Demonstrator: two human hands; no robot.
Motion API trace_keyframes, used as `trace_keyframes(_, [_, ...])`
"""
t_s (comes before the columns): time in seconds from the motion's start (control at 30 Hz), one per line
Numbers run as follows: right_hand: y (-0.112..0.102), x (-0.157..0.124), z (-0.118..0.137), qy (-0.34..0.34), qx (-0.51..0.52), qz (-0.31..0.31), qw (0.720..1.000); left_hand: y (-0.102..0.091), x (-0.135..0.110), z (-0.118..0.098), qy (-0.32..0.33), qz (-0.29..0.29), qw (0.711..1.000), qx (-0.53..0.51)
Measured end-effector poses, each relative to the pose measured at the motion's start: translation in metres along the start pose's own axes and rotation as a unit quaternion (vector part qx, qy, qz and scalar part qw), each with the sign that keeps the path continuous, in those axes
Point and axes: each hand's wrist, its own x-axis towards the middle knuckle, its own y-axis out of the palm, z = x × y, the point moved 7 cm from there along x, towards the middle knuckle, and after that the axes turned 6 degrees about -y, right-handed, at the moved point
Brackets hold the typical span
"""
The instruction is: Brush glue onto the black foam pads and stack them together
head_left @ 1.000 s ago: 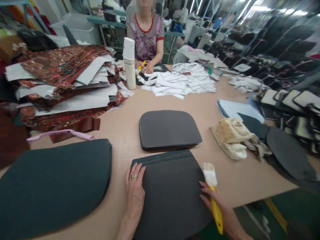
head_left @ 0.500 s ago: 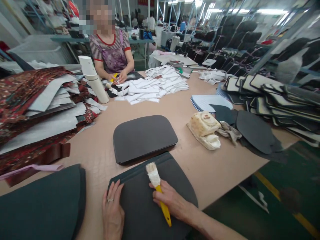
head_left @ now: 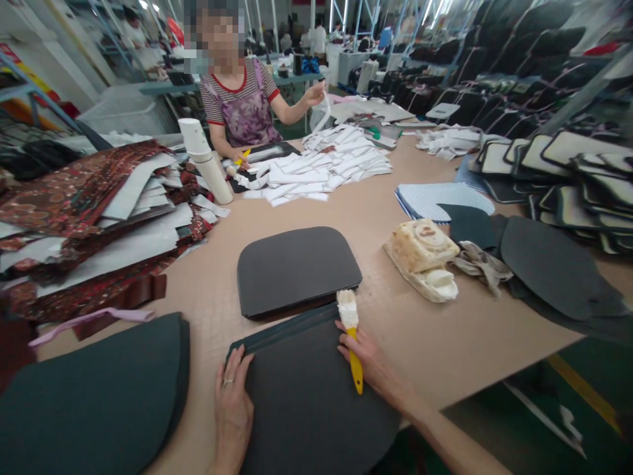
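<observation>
A yellow-handled paintbrush [head_left: 354,356] is held in my right hand [head_left: 368,356], its whitish bristles pointing away from me. The hand is at the far right corner of a stack of dark panels [head_left: 301,389]. My left hand [head_left: 235,402], a ring on one finger, lies with outstretched fingers on the left edge of that stack. Just beyond it sits another stack of dark rounded panels [head_left: 299,267]. To the right stands a glue-crusted, cream-coloured container [head_left: 420,247] with a crumpled rag [head_left: 484,264] beside it.
A thick dark green stack [head_left: 99,389] lies at left, below a pile of patterned and white pieces [head_left: 109,218]. Across the table [head_left: 217,264] a co-worker [head_left: 247,112] handles white strips [head_left: 321,165]. A white bottle [head_left: 208,161] stands nearby. Dark cut pieces [head_left: 554,264] lie at right.
My right hand has moved the paintbrush rightward and away from me, to the stack's far right corner. My left hand stays on the left edge. The co-worker has raised one hand with a white strip.
</observation>
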Motion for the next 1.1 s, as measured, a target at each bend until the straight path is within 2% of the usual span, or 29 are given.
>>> trace_keyframes(0.1, [0.002, -0.005, -0.008, 0.029, -0.035, -0.054, 0.998, -0.007, 0.003, -0.002, -0.026, 0.019, 0.999, -0.002])
trace_keyframes(0.17, [0.004, -0.008, -0.011, 0.026, -0.051, -0.072, 0.996, -0.011, 0.009, -0.014, -0.048, 0.021, 0.999, 0.012])
trace_keyframes(0.2, [0.006, -0.009, -0.011, 0.020, -0.056, -0.074, 0.995, -0.012, 0.013, -0.026, -0.054, 0.019, 0.998, 0.020])
trace_keyframes(0.27, [0.007, -0.010, -0.011, 0.007, -0.064, -0.075, 0.995, -0.008, 0.024, -0.062, -0.023, 0.022, 0.999, 0.009])
trace_keyframes(0.37, [0.007, -0.011, -0.010, -0.003, -0.073, -0.080, 0.994, 0.015, 0.036, -0.111, 0.018, 0.114, 0.993, -0.036])
trace_keyframes(0.43, [0.008, -0.012, -0.010, -0.005, -0.079, -0.085, 0.993, 0.025, 0.037, -0.115, 0.003, 0.139, 0.989, -0.044])
trace_keyframes(0.5, [0.010, -0.013, -0.011, -0.008, -0.085, -0.086, 0.993, 0.026, 0.028, -0.095, -0.025, 0.130, 0.991, -0.021])
trace_keyframes(0.6, [0.014, -0.017, -0.015, -0.017, -0.095, -0.087, 0.992, 0.007, 0.001, -0.037, -0.079, 0.081, 0.993, 0.045])
trace_keyframes(0.67, [0.017, -0.021, -0.019, -0.028, -0.106, -0.092, 0.990, -0.022, -0.017, 0.002, -0.115, 0.033, 0.989, 0.081])
trace_keyframes(0.77, [0.023, -0.027, -0.028, -0.046, -0.120, -0.097, 0.987, -0.078, -0.033, 0.042, -0.157, -0.039, 0.980, 0.113])
trace_keyframes(0.87, [0.026, -0.028, -0.035, -0.063, -0.138, -0.099, 0.984, -0.125, -0.041, 0.078, -0.264, -0.081, 0.952, 0.133])
trace_keyframes(0.93, [0.022, -0.026, -0.034, -0.069, -0.148, -0.103, 0.981, -0.135, -0.046, 0.098, -0.302, -0.062, 0.947, 0.096])
trace_keyframes(1.0, [0.013, -0.020, -0.025, -0.073, -0.149, -0.109, 0.980, -0.133, -0.049, 0.111, -0.283, -0.036, 0.958, 0.037])
trace_keyframes(1.1, [-0.004, -0.005, 0.008, -0.076, -0.123, -0.139, 0.980, -0.131, -0.055, 0.123, -0.254, -0.045, 0.966, -0.015])
